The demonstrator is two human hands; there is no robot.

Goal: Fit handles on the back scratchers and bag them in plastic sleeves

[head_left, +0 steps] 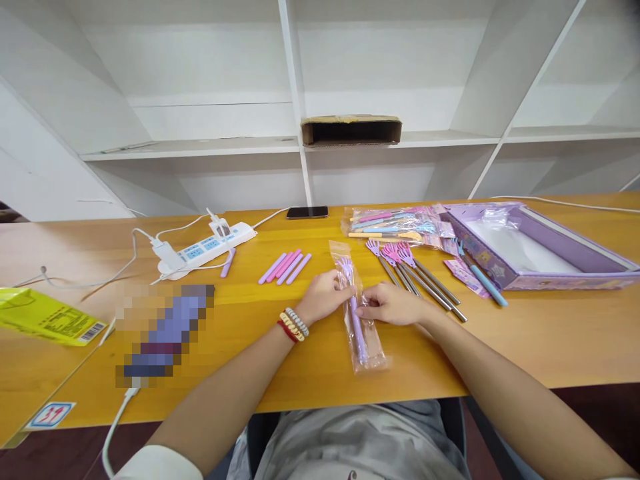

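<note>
A purple back scratcher [356,327] with a claw-like head lies inside a clear plastic bag [377,353] in front of me. My left hand [327,293] grips the bag's left side, thumb across the scratcher below its head. From the right, my right hand [387,303] pinches the bag and the scratcher's shaft. Beyond it lie several metal back scratcher rods [425,283] with pink and purple claw heads and bare shafts. Left of my hands are several pink and purple grip tubes [285,267]. One more purple tube [228,263] rests by the power strip.
Bagged back scratchers [390,225] lie at the back, beside a purple open box [560,283]. A blue back scratcher [487,283] touches a printed card [465,275]. Leftward are a power strip [210,250], a pixelated device [167,333] and a yellow packet [50,317]. A phone [307,213] lies behind.
</note>
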